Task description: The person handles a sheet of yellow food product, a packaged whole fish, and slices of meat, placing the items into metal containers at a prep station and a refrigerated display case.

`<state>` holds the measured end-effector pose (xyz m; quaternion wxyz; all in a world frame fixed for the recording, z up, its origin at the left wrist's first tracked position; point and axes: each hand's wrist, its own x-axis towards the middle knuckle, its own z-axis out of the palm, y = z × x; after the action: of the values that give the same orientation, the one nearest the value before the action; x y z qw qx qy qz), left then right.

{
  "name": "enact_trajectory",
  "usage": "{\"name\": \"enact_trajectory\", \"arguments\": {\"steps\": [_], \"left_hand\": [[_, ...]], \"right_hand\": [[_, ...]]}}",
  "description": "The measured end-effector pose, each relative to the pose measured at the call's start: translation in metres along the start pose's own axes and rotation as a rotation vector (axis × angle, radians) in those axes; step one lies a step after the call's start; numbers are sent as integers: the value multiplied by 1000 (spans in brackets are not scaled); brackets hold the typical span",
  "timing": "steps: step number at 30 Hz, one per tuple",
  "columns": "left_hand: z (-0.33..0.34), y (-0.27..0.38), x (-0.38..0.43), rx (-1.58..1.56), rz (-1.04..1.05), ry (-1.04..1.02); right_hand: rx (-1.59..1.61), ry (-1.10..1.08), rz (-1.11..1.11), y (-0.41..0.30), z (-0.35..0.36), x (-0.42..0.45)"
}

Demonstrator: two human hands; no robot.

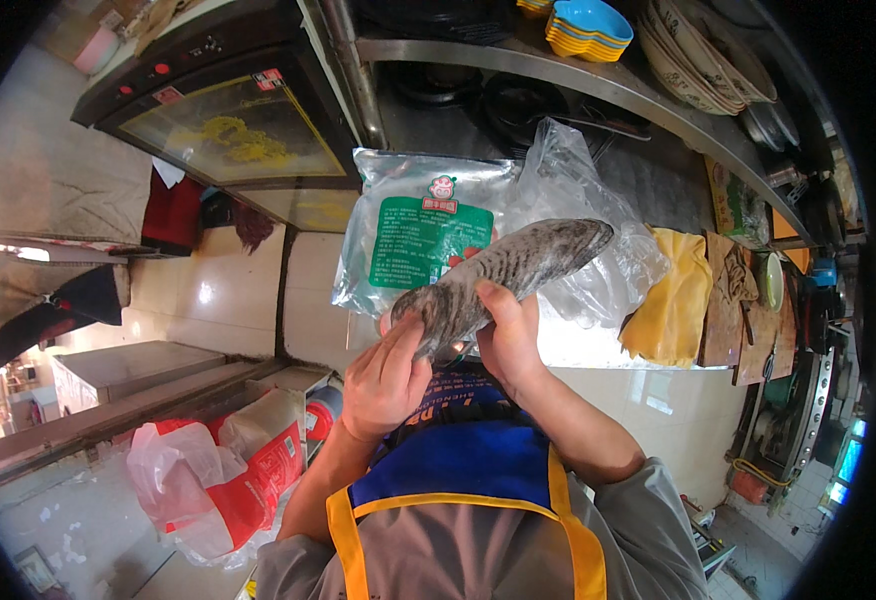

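My left hand [389,375] holds the near left end of a long, mottled grey item with dark stripes [513,259]; I cannot tell what it is. My right hand [511,330] grips its near side around the middle, thumb on top. The item slants up to the right, its far end rounded. Beyond it lie a silver foil bag with a green printed label [430,240] and a crumpled clear plastic bag [573,180]. Both bags rest on a metal worktop [633,169], and the item overlaps them in view.
A yellow cloth [670,292], wooden boards [723,300] and a pale green bowl [770,281] are on the right. A metal shelf [648,97] above holds stacked bowls [592,26] and plates [697,60]. A dark glass-front cabinet [220,127] stands upper left, red-and-clear plastic packaging [220,472] lower left.
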<state>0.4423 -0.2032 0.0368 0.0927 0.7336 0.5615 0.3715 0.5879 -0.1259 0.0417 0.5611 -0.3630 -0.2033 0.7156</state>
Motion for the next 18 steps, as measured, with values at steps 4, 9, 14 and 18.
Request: {"name": "enact_trajectory", "arguments": {"steps": [4,9,14,18], "left_hand": [[0,-1,2,22,16,-16],[-1,-1,4,45,36,-22],[-2,-2,8,45,53,-28],[-1,1,10,58,45,-17]], "right_hand": [[8,-10,-17,1,-3,0],[-1,-15,-29,-1,1,-1],[13,-9,-49,-1,1,1],[-35,14,-38,-5,2,4]]}}
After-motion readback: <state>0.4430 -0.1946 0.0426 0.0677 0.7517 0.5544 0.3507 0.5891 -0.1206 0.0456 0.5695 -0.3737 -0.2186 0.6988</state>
